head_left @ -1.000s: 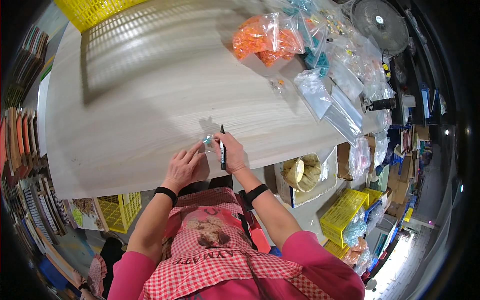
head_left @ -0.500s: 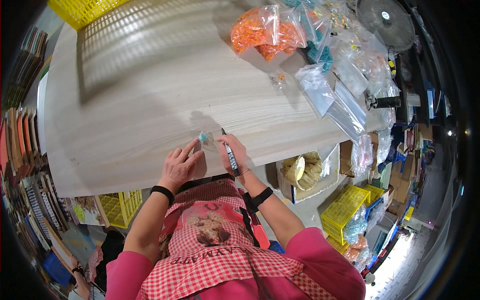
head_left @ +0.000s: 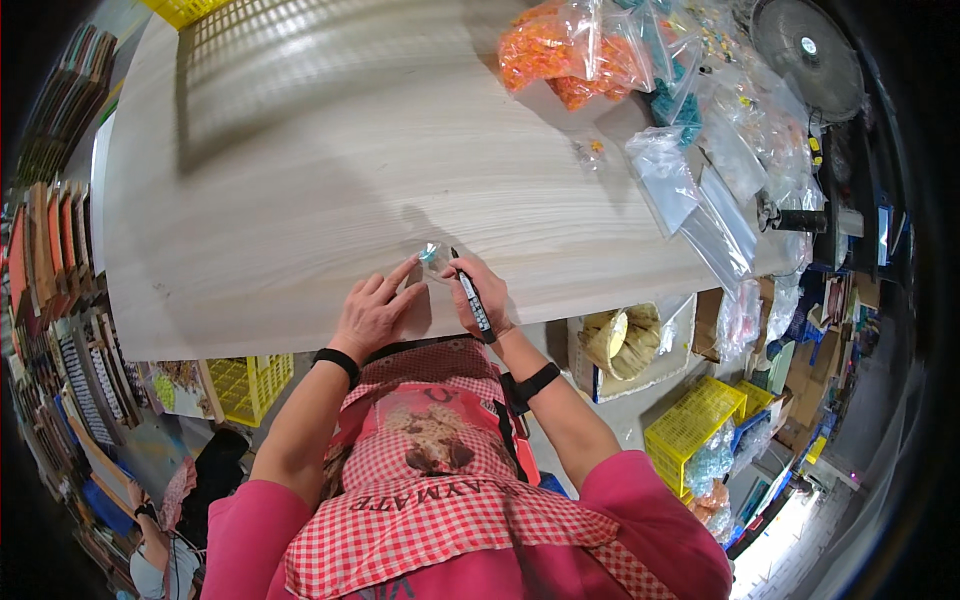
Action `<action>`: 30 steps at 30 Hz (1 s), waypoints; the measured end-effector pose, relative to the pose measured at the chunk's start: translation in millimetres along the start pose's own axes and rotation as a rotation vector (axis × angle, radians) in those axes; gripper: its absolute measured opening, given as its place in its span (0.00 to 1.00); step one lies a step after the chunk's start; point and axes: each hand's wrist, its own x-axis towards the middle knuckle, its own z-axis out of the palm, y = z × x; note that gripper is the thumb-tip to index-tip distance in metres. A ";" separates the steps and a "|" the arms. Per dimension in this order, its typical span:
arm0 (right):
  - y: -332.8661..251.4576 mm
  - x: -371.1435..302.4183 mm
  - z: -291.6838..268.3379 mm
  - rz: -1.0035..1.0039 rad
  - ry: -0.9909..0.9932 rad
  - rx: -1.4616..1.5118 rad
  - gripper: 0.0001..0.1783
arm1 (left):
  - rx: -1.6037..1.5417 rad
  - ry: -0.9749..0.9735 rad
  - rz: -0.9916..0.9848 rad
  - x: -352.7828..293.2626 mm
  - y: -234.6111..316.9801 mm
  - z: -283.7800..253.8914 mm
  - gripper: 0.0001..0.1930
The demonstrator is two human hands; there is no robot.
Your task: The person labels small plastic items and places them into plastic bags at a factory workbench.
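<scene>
A small clear plastic bag [head_left: 430, 254] with teal pieces in it lies near the front edge of the pale wood-grain table. My left hand [head_left: 378, 312] rests on the tabletop with its fingers spread, and the index fingertip touches the bag's left side. On the other side, my right hand [head_left: 484, 292] is wrapped round a black marker pen [head_left: 474, 304], which slants with its dark tip up and away from me. The right thumb and fingertips are at the bag's right edge; whether they pinch it is too small to tell.
Farther back lie a bag of orange pieces [head_left: 540, 50], a tiny bag with an orange piece [head_left: 595, 147] and flat empty bags [head_left: 663, 180]. A fan [head_left: 805, 60] stands at the far right. Below are yellow crates [head_left: 690, 430] and a cream container [head_left: 618, 340]. Another person [head_left: 155, 550] is at lower left.
The whole view has shifted, so the table and its things appear farther right and higher. My right hand, still holding the pen, has come closer to the small bag. The left fingertip stays on it.
</scene>
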 end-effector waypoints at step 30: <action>0.8 -6.0 2.6 0.072 0.006 -0.005 0.14 | 0.014 -0.045 -0.022 -3.3 0.1 0.8 0.24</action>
